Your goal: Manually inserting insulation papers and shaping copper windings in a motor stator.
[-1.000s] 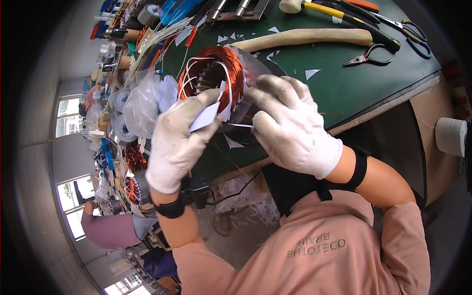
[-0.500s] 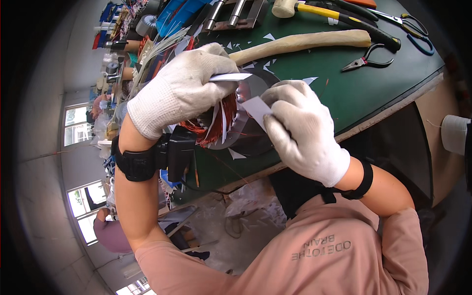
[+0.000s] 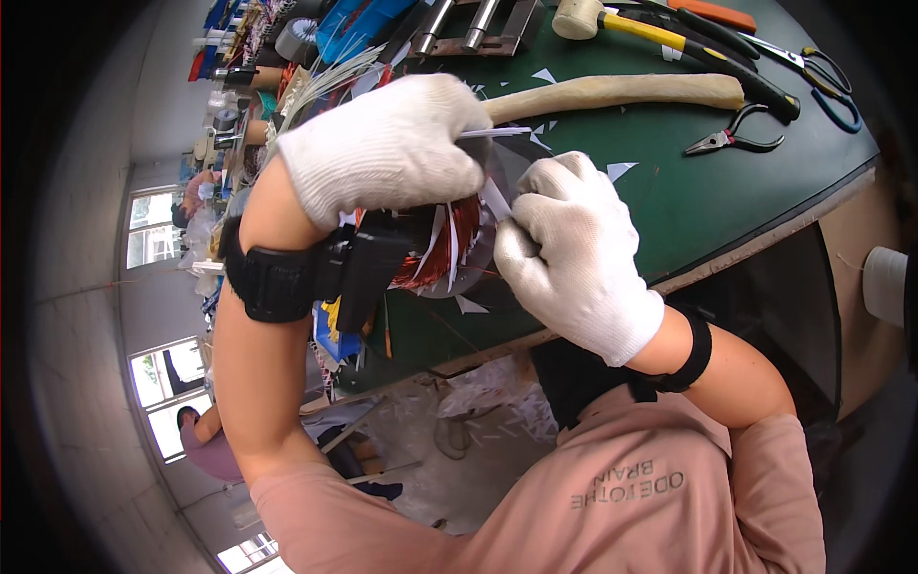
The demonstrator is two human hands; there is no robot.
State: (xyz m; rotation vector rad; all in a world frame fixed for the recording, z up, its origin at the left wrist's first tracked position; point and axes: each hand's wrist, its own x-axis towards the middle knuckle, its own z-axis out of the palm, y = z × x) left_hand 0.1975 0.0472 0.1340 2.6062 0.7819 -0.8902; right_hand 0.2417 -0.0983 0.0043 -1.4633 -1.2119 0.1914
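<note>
My left hand (image 3: pixel 387 143), in a white knit glove, is closed on white paper strips (image 3: pixel 505 132) that stick out past its fingertips. Also gloved, my right hand (image 3: pixel 579 253) pinches another white paper strip (image 3: pixel 494 198) between thumb and fingers. Its tip points at a round motor part wound with copper wire (image 3: pixel 463 230), which lies on the green bench just below both hands. White slips stand among the red-brown windings. My left hand and wrist hide much of the coil's far left side.
Beyond the hands lie a wooden stick (image 3: pixel 622 93), a mallet with a yellow and black handle (image 3: pixel 645 32), pliers (image 3: pixel 732 136) and scissors (image 3: pixel 803 60). Paper scraps (image 3: pixel 620 170) dot the green bench (image 3: pixel 708 187). Two people sit far left.
My left hand has rolled over, back upward, and moved slightly right. My right hand has shifted a little left and curled more, so less of its paper strip shows.
</note>
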